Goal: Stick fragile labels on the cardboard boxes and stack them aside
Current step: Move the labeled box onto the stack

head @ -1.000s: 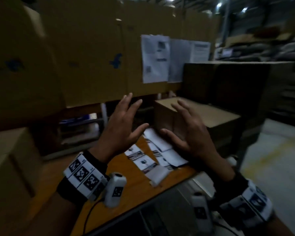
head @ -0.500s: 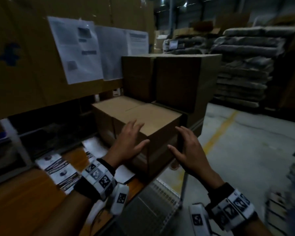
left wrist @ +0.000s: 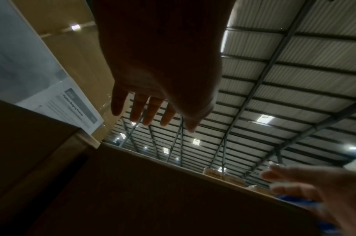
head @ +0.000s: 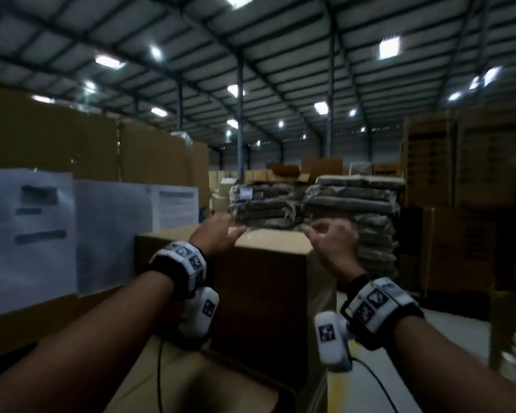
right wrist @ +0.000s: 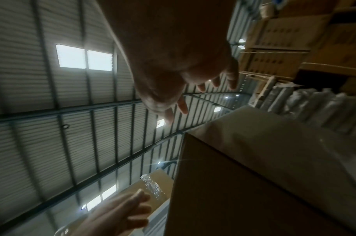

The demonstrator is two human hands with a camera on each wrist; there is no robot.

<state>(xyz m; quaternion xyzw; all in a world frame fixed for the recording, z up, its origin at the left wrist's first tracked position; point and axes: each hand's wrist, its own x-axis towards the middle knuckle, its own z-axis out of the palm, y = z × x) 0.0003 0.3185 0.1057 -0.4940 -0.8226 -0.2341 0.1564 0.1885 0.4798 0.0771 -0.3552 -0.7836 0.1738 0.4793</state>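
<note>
The printing on the white sheets (head: 27, 231) taped to the cardboard wall is smearing into grey bars in the head view, too blurred to read. The small tag (head: 246, 192) on the stacked sacks (head: 352, 210) is showing nothing legible either. The near box (head: 259, 308) is sitting in deep shadow, so its front face is giving no detail, and the lower box (head: 191, 386) is running off the bottom edge. The left hand (head: 218, 234) and right hand (head: 332, 242) are blurring at the fingertips, so whether they are touching the box top cannot be told. Something blue (left wrist: 298, 202) behind the right hand is staying unidentifiable in the left wrist view.
</note>
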